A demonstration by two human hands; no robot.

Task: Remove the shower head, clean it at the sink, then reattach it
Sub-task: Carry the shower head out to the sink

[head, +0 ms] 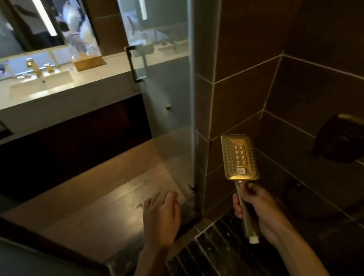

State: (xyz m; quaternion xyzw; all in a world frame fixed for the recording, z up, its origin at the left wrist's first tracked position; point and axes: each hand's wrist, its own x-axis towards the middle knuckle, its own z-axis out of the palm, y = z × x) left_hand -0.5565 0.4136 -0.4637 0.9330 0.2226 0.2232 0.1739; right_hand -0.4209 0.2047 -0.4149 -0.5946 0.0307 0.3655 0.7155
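A gold rectangular shower head [239, 157] with a nozzle panel faces me, held upright by its handle in my right hand [261, 211]. No hose hangs from the white threaded end at the bottom of the handle. My left hand [161, 219] hovers empty beside it, fingers loosely spread, in front of the glass shower door [170, 121]. The white sink [41, 84] with its gold faucet [35, 69] lies beyond the door at the upper left.
Dark tiled walls close in on the right, where a dark fitting with a gold rim [348, 137] is mounted. A slatted drain grate [212, 254] covers the shower floor. The door handle [134, 64] is metal. A wooden box [88, 62] stands on the counter.
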